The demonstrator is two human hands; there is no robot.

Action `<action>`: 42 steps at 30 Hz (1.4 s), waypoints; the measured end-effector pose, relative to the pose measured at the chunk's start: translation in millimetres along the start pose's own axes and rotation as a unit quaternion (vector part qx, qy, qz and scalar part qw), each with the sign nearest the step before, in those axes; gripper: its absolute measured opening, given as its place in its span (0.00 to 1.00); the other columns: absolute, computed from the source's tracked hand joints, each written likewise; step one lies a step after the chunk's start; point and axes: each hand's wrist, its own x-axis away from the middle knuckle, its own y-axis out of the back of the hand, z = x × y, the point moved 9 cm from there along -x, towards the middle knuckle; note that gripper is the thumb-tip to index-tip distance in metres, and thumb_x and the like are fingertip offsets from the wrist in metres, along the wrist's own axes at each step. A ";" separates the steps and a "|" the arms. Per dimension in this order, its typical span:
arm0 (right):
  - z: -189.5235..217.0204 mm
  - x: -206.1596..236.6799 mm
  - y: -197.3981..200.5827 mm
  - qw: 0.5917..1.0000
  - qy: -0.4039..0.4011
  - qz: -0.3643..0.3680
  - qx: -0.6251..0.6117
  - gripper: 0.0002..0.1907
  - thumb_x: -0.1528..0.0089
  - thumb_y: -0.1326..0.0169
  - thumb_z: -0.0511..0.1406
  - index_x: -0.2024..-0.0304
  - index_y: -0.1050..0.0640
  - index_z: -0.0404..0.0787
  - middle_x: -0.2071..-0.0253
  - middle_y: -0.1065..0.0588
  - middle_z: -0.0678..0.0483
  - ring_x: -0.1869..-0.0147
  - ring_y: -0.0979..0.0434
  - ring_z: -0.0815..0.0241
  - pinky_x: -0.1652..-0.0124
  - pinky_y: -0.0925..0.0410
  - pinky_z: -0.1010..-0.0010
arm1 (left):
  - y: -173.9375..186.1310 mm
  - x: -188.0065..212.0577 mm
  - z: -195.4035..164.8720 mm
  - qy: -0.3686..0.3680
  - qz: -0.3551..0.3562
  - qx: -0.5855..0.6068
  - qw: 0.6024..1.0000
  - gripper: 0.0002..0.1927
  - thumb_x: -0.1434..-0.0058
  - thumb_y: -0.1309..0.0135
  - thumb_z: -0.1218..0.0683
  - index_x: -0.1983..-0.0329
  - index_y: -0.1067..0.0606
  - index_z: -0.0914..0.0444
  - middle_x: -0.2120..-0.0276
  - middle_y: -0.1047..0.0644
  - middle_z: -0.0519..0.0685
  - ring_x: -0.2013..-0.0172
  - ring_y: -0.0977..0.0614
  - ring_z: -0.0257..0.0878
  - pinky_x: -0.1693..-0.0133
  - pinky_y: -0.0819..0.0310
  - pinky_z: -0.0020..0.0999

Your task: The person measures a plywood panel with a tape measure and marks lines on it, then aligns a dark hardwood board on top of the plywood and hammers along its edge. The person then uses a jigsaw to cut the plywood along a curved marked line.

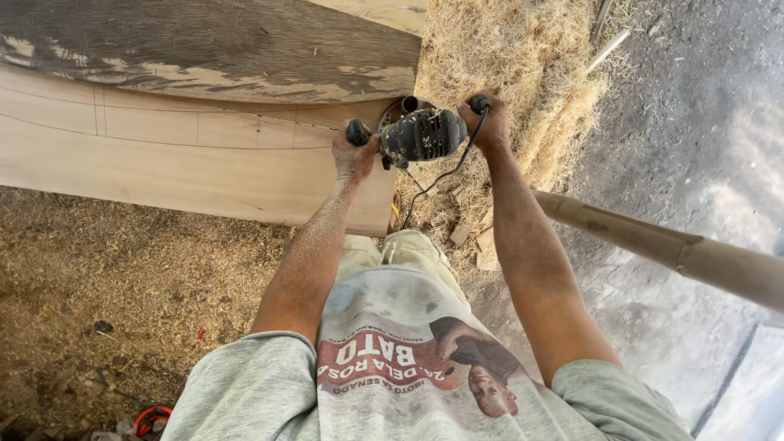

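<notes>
two hands: both are closed on one power tool (422, 135), a dark, dust-coated machine at upper centre of the frame.
tool position: it sits at the right end of a pale wooden plank (196, 155), on or just at its edge; the cutting part is hidden beneath the body.
left hand (354, 153): wrapped tight around a black knob handle on the tool's left side.
right hand (487, 122): wrapped around the matching handle on the right side, where the black cord (441, 178) leaves and hangs down.
handling: it looks stiff, compact and fairly heavy, likely to vibrate; the two side handles seem the sound places to hold, and the dusty casing looks slippery.
plank: broad and rigid, with pencilled curves and cross marks, running to the left edge of the frame.
dark board (204, 41): worn and grey, lying along the top of the frame above the plank.
wood shavings (523, 57): heaped at upper right, with finer sawdust over the ground at lower left.
in the way: the cord dangles close to the person's knees; a bamboo pole (670, 249) slants across the right side, near the right forearm; offcuts lie below the tool.
</notes>
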 end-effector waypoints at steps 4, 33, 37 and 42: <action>3.6 2.3 -0.4 1.000 -0.010 0.007 -0.005 0.08 0.37 0.37 0.37 0.69 0.21 0.43 0.72 0.25 0.56 0.73 0.29 0.66 0.71 0.29 0.70 | -0.9 0.4 3.3 0.014 0.011 0.016 1.000 0.13 0.48 0.34 0.57 0.67 0.29 0.59 0.73 0.29 0.43 0.71 0.24 0.34 0.66 0.25 0.34; 19.5 7.2 2.1 0.998 -0.017 0.002 -0.060 0.06 0.37 0.35 0.37 0.66 0.19 0.43 0.72 0.22 0.58 0.72 0.25 0.70 0.68 0.26 0.75 | 0.1 -3.1 -8.8 -0.003 0.004 0.002 1.000 0.14 0.47 0.33 0.57 0.68 0.30 0.59 0.73 0.28 0.45 0.69 0.23 0.37 0.63 0.24 0.37; 14.8 3.6 3.2 1.000 -0.023 0.010 0.002 0.05 0.37 0.37 0.36 0.64 0.19 0.40 0.72 0.23 0.56 0.72 0.28 0.65 0.70 0.29 0.72 | 0.0 -3.8 -7.2 0.006 -0.010 0.022 1.000 0.12 0.48 0.36 0.56 0.67 0.29 0.58 0.73 0.28 0.44 0.70 0.23 0.36 0.66 0.24 0.35; 10.1 -4.8 7.1 0.999 0.008 -0.015 -0.029 0.07 0.41 0.36 0.37 0.64 0.18 0.40 0.71 0.21 0.55 0.68 0.24 0.65 0.67 0.29 0.70 | 1.5 -11.3 -12.2 -0.022 -0.042 -0.059 0.997 0.12 0.45 0.34 0.53 0.68 0.29 0.57 0.73 0.28 0.43 0.72 0.25 0.37 0.68 0.25 0.37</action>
